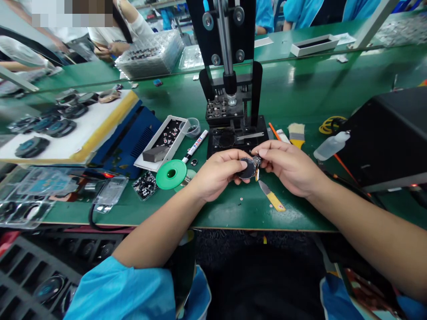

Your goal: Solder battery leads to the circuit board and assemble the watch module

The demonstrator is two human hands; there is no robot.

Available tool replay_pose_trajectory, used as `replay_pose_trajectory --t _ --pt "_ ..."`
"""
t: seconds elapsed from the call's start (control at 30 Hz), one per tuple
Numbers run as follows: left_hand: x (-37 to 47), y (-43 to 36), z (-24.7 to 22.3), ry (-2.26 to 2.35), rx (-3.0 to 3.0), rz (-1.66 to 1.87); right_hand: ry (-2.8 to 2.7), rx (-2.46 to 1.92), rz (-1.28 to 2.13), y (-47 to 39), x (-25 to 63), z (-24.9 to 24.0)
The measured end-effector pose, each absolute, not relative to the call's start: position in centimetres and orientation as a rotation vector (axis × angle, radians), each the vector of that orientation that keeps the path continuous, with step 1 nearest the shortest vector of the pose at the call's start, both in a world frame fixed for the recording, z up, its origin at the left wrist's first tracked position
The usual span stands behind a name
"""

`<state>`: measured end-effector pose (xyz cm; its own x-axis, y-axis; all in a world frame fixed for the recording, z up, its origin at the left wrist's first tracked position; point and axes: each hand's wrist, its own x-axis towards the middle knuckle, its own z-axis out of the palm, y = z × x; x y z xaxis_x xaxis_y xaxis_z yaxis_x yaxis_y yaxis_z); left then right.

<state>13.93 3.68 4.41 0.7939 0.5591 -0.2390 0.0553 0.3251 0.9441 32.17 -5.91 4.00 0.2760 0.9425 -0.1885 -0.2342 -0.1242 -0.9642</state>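
My left hand [224, 172] pinches a round dark disc [247, 169], which looks like a watch screen, between thumb and fingers. Close beside it, my right hand [287, 163] is closed on a small dark part [256, 160] at the disc's right edge. A short orange-and-white strip [257, 174] hangs there; whether it joins the two pieces I cannot tell. Just below the hands a knife with a yellow handle [275, 201] lies on the green bench [220, 215]. Behind them stands a black press [230, 111] with a metal plunger.
On the left, watch cases lie on a white-topped blue box [130, 133]. Nearer are a white tray [162, 140], a paint marker [195, 146] and a green spool [171, 174]. At right are a brush [296, 134], a plastic bottle [332, 146] and a black box [393, 133]. Co-workers sit opposite.
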Motion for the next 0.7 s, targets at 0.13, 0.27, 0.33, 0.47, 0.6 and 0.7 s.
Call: replay_pose_trajectory --t 0.13,0.27,0.33,0.47,0.6,0.7 --pt "13.93 3.63 4.47 0.602 1.215 0.351 -0.737 -1.275 1.219 -5.87 32.17 4.02" --pt "13.98 3.69 4.46 0.602 1.219 0.345 -0.739 -1.26 1.229 -5.87 32.24 3.97" --pt "13.99 3.71 4.42 0.599 1.23 0.342 -0.742 -1.242 1.234 -5.91 32.24 3.98" --pt "13.97 3.74 4.37 0.609 1.238 0.33 -0.774 -1.212 1.205 -5.97 32.14 4.01" --pt "13.89 3.72 4.45 0.619 1.245 0.31 -0.806 -1.211 1.164 -5.96 32.06 3.93" --pt "13.88 3.7 4.53 0.626 1.242 0.307 -0.809 -1.219 1.15 -5.98 32.09 3.85"
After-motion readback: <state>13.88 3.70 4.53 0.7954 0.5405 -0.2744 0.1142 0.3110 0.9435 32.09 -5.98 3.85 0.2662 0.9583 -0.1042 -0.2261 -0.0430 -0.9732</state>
